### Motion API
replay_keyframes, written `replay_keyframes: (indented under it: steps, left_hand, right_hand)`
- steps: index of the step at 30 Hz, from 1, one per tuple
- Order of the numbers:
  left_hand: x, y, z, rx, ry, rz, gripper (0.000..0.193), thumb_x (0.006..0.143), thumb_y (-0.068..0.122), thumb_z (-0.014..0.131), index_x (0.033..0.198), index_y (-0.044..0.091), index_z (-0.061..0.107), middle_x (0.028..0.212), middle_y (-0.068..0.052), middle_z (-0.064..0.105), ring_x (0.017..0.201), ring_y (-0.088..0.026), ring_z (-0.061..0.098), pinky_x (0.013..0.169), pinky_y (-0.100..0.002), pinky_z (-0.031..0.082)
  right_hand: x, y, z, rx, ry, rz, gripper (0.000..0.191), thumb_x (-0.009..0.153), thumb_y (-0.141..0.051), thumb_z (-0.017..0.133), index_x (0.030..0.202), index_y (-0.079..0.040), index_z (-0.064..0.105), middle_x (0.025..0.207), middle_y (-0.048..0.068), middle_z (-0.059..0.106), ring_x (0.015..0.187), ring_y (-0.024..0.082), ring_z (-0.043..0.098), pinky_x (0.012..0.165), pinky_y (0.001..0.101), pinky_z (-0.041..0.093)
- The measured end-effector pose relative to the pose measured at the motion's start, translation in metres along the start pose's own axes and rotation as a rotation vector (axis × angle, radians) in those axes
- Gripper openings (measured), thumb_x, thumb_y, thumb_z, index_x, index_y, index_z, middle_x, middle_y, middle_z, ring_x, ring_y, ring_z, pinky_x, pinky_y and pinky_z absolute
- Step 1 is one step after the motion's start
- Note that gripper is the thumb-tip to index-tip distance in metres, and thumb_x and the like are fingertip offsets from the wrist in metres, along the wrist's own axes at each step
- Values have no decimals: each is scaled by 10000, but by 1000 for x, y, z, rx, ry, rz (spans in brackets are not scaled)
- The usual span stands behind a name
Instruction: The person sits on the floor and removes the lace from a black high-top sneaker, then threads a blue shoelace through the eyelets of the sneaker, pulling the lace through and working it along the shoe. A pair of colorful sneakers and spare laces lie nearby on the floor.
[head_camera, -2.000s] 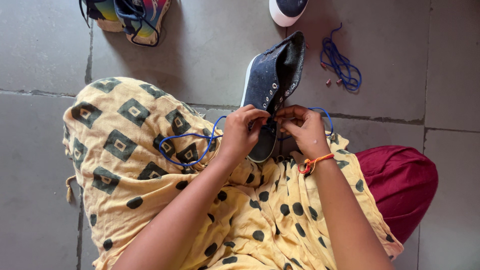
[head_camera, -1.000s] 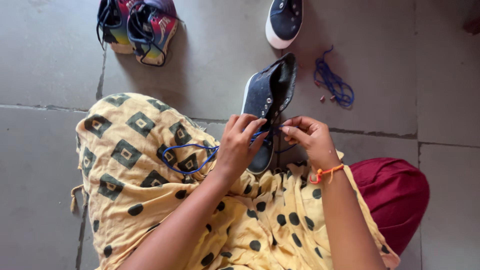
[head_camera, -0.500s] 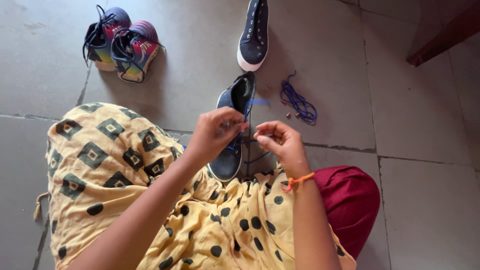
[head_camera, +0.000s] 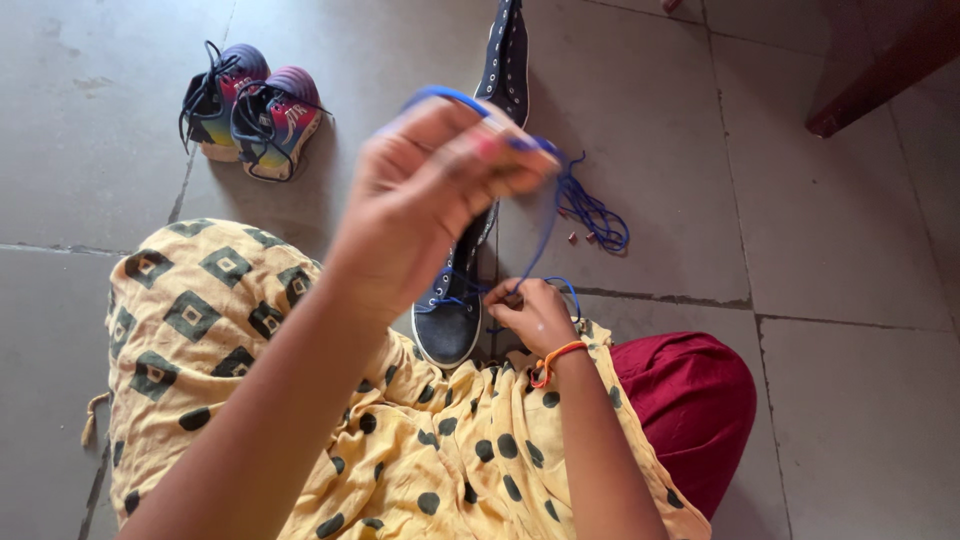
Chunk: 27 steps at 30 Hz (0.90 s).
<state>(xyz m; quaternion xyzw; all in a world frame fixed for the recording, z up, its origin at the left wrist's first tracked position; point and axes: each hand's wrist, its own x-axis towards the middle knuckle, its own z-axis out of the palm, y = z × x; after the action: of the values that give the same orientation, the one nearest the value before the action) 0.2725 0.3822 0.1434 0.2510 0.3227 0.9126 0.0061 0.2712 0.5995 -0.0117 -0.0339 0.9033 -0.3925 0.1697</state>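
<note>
- Blue lace (head_camera: 545, 215): one cord, pulled taut and running from the raised left hand down to the right hand at the shoe in the lap; its upper part is blurred.
- Yellow patterned garment (head_camera: 300, 420): one, covering the lap nearest the camera, printed with dark squares and dots; one dark red cloth (head_camera: 690, 410) lies just beside it on the person's right.
- Right hand (head_camera: 535, 315): low, at the lap edge, fingers pressed together and pinching the lace just beside the shoe; one orange band (head_camera: 553, 358) circles the wrist.
- Dark blue shoe (head_camera: 455, 300): one, toe toward the lap, resting between the garment and the floor, with the lace threaded through its lower eyelets.
- Left hand (head_camera: 440, 190): lifted toward the camera and blurred, fingers curled and pinching the upper end of the lace.
- Loose blue lace (head_camera: 595, 215): one heap on the tiled floor (head_camera: 830, 230), just beyond the hands, with two small reddish bits (head_camera: 580, 238) touching or just beside it.
- Second dark blue shoe (head_camera: 505, 55): one, farther out on the floor.
- Multicoloured sneakers (head_camera: 250, 110): two, side by side at far left, black laces loose.
- Dark wooden furniture part (head_camera: 880, 70): one, at far right.
</note>
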Motion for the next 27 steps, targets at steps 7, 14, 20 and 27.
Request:
replay_keyframes:
  steps: [7,14,20,27]
  left_hand:
    - [-22,-28,-56,250,985,-183,554,909,161,713,1385,96,437,1360,-39,538,1216,-154,602,970,-404,524]
    - [-87,-90,-56,1204,371,-287,422,873,-33,579,1258,121,659,1210,-75,658,985,-220,700,835,-325,588]
    - [-63,-90,-78,1495,-188,-346,179,811,-12,708,986,27,721,923,-155,709,891,-340,685,800,-423,544]
    - [-33,-84,-94,1284,-290,-269,202,802,-9,682,977,48,766,876,-133,767,794,-299,749,714,-385,581]
  right_hand:
    - [-6,-13,-11,188,107,-92,126,867,-104,742,975,-64,793,758,32,755,683,92,689,661,243,544]
    - [-13,-27,-17,448,8,-195,171,899,-33,700,1055,-27,771,896,14,775,821,55,714,766,214,569]
    - [-17,-27,-21,571,-32,-239,177,938,-23,663,1087,-31,758,948,13,766,873,66,711,786,227,574]
    - [6,-1,-3,69,164,-134,217,826,-92,748,1037,-43,752,938,39,800,834,128,770,759,271,602]
